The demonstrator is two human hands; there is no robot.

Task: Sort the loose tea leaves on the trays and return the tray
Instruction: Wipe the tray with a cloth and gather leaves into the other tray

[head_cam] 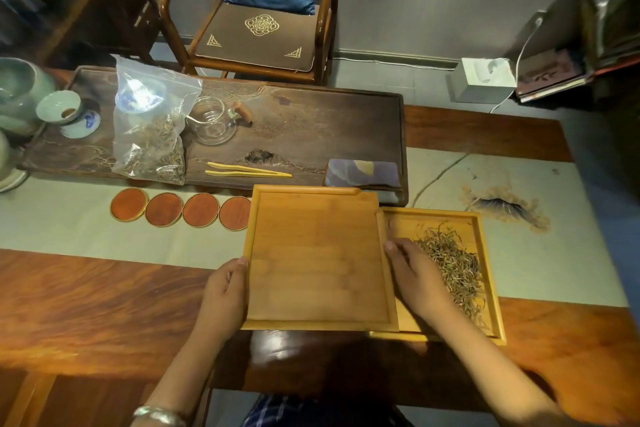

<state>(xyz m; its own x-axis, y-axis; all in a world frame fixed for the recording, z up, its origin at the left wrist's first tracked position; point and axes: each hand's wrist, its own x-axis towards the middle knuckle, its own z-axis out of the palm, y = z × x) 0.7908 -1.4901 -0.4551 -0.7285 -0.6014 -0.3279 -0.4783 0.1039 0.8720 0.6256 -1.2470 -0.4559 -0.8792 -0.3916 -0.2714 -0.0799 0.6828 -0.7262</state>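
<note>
Head view, near centre: large square bamboo tray (317, 253), bare inside, right edge overlapping smaller bamboo tray (485, 253).
Small tray holds pile of loose green-brown tea leaves (450, 260).
L hand (225, 291) grips large tray's left rim.
R hand (414, 277) holds its right rim, fingers beside the leaves.
Far: dark carved wooden tea board (311, 121) w/ clear plastic bag of tea (149, 135), yellow bamboo tongs (247, 170).
Left: four round red coasters (181, 210).

Smooth matt bamboo tray (318, 253), glossy wooden table (86, 315).
</note>
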